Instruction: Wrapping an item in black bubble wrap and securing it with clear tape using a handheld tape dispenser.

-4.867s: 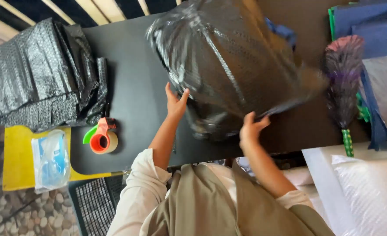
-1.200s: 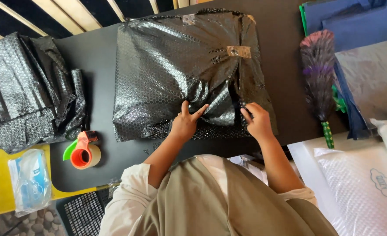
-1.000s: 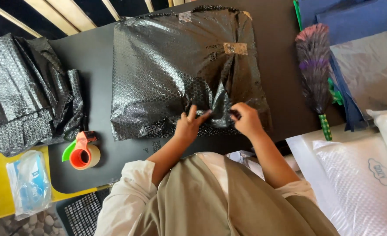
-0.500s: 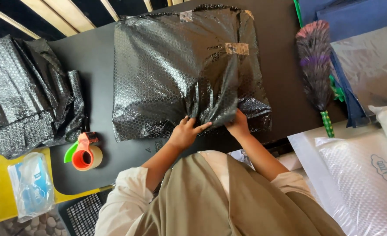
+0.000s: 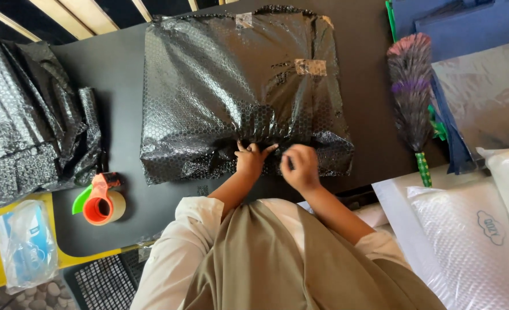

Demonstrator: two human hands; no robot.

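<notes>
A large parcel wrapped in black bubble wrap (image 5: 237,80) lies on the black table (image 5: 116,74), with two pieces of tape on its top. My left hand (image 5: 250,161) presses on the gathered wrap at the parcel's near edge, fingers spread. Just to its right, my right hand (image 5: 300,166) pinches the same bunched fold of wrap. Both hands sit close together at the middle of the near edge.
A tape dispenser (image 5: 99,201) with a red core stands left of my arm. A heap of black bubble wrap (image 5: 24,126) lies at far left. A feather duster (image 5: 410,97) rests at right, white padded packages (image 5: 467,235) at lower right, a plastic packet (image 5: 24,241) at lower left.
The parcel was flipped and laid flat earlier. Over the last second my hands slid down from its top face to the near edge and drew together on the bunched wrap.
</notes>
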